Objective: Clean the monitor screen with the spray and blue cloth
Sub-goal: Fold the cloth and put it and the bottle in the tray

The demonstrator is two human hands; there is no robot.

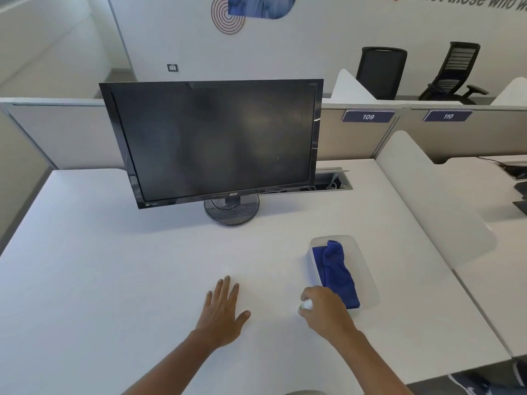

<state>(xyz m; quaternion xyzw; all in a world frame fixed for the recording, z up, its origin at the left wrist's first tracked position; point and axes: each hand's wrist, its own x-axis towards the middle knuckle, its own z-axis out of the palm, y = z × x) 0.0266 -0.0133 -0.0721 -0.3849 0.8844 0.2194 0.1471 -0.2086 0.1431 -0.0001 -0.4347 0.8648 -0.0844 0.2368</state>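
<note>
A black monitor (216,141) stands on its round base at the back of the white desk (114,266), its dark screen smeary. To the right, a clear plastic tray (368,269) holds a crumpled blue cloth (338,273). My right hand (325,309) sits at the tray's near left corner, fingers wrapped around a small white spray bottle (307,305); only the bottle's top shows. My left hand (224,310) lies flat on the desk, fingers spread, holding nothing.
An open cable slot (333,182) is set into the desk behind the monitor's right side. A white divider (427,195) bounds the desk on the right. Partition panels with labels 109 and 110 and two black office chairs (382,71) stand beyond.
</note>
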